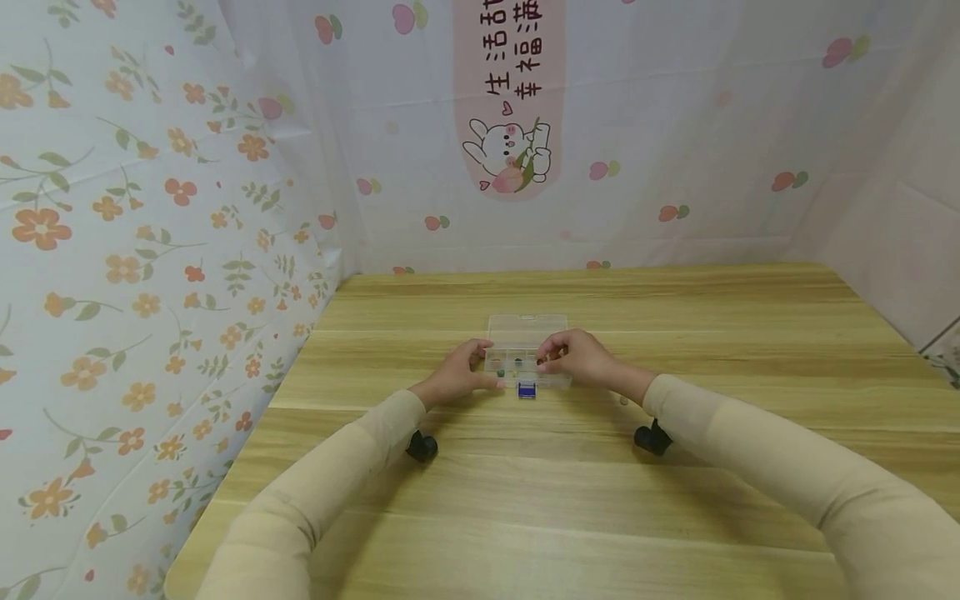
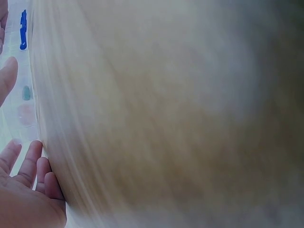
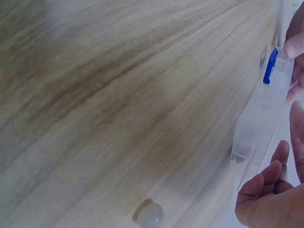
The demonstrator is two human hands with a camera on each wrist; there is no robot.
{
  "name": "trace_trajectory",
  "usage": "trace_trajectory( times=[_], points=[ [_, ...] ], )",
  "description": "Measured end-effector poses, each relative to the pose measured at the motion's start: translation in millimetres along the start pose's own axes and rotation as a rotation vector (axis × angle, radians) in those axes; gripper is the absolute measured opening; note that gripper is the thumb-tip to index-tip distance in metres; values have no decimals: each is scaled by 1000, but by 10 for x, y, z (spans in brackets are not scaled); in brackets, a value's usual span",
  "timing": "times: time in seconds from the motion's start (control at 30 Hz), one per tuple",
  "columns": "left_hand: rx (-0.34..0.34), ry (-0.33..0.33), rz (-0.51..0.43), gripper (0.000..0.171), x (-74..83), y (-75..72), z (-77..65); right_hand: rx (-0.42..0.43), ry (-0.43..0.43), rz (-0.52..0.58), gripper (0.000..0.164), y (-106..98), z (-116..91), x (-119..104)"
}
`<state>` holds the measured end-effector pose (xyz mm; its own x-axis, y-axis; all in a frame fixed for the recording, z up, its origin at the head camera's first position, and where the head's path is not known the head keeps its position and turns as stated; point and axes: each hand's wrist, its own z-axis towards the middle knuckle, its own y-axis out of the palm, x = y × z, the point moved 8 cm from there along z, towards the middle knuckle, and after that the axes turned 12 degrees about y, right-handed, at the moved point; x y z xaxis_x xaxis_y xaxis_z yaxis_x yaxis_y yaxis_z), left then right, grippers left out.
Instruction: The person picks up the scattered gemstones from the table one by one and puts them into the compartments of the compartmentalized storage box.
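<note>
A clear plastic compartment box (image 1: 527, 331) lies with its lid folded back and its blue latch (image 1: 527, 390) toward me. My left hand (image 1: 459, 372) holds the box's left end, thumb at the front corner and fingers at the back. My right hand (image 1: 576, 357) is over the right compartments, its thumb and fingertips pinching a small dark reddish stone (image 1: 541, 361), mostly hidden by the fingers. Among the small stones in the box are a green stone (image 2: 26, 92), a pink stone (image 2: 25, 115) and a dark green stone (image 1: 518, 362).
A pale round stone (image 3: 151, 216) sits on the wooden table (image 1: 480, 500), in front of my right wrist. Black wrist cameras (image 1: 422, 447) hang under both sleeves. A patterned cloth (image 1: 637, 125) hangs behind the table, and a floral one (image 1: 150, 250) along its left side.
</note>
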<state>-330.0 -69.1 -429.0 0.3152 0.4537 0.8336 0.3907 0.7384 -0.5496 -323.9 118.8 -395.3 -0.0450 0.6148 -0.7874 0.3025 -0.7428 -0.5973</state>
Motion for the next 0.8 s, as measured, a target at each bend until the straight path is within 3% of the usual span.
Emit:
trace_trajectory(
  times=[0.8],
  points=[
    [1, 3, 0, 73, 20, -8, -8, -10, 19, -52, 9, 45, 44, 4]
  ],
)
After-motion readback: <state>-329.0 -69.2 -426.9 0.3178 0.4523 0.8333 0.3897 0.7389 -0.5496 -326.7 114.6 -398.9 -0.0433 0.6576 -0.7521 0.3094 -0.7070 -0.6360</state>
